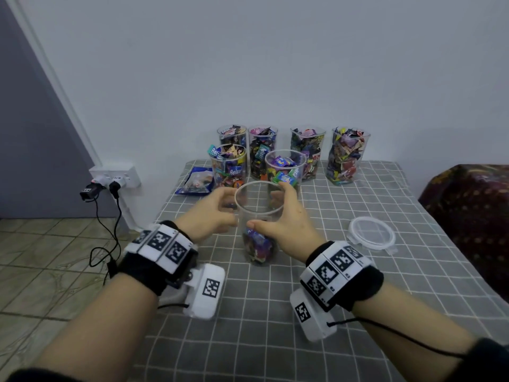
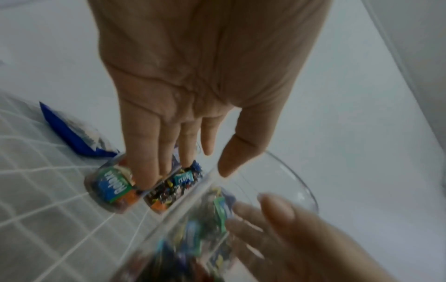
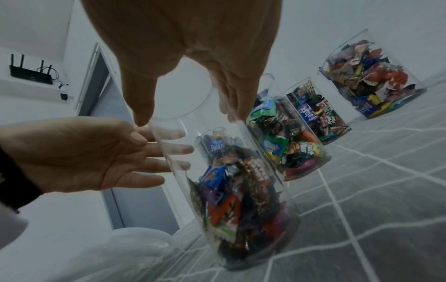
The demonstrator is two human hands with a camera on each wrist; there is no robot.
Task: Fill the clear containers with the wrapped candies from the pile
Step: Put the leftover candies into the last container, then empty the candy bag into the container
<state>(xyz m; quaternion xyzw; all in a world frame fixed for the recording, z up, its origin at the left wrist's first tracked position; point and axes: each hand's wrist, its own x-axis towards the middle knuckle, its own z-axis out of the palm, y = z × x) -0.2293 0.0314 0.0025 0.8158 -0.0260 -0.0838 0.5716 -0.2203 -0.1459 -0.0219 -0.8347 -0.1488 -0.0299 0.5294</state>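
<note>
Container (image 1: 259, 224) stands upright at frame centre, part-filled, between your hands. Right hand (image 1: 286, 216) wraps it, thumb in front; left hand (image 1: 212, 213) spread, empty, just beside.

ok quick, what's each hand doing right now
Left hand: open, fingers straight beside the tall clear plastic container, holding nothing.
Right hand: thumb and fingers wrapped round that container, gripping it.
</note>
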